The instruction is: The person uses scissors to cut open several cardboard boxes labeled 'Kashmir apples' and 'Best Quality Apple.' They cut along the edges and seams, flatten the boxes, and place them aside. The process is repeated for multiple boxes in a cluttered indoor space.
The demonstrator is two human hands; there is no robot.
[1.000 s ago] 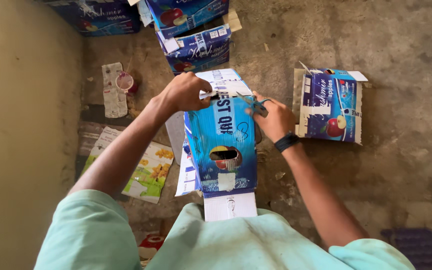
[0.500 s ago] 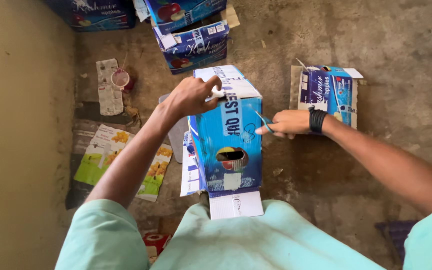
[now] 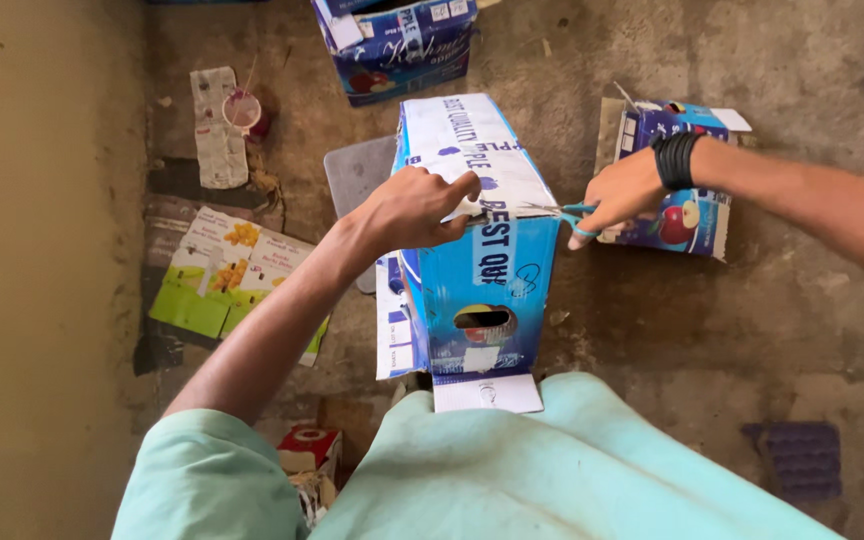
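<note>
At the centre of the frame we see a tall blue cardboard box (image 3: 482, 280) standing on the concrete floor (image 3: 712, 300). Our left hand (image 3: 414, 208) rests on the box top, fingers pinched narrow on a strip of white tape (image 3: 497, 185). Our right hand (image 3: 620, 192), right of centre, is closed around blue-handled scissors (image 3: 557, 212), whose blades touch the box's upper right edge. A smaller blue fruit carton (image 3: 687, 205) lies behind the right hand. Another blue carton (image 3: 402, 45) stands at top centre. Flattened printed cardboard (image 3: 222, 275) lies at left.
</note>
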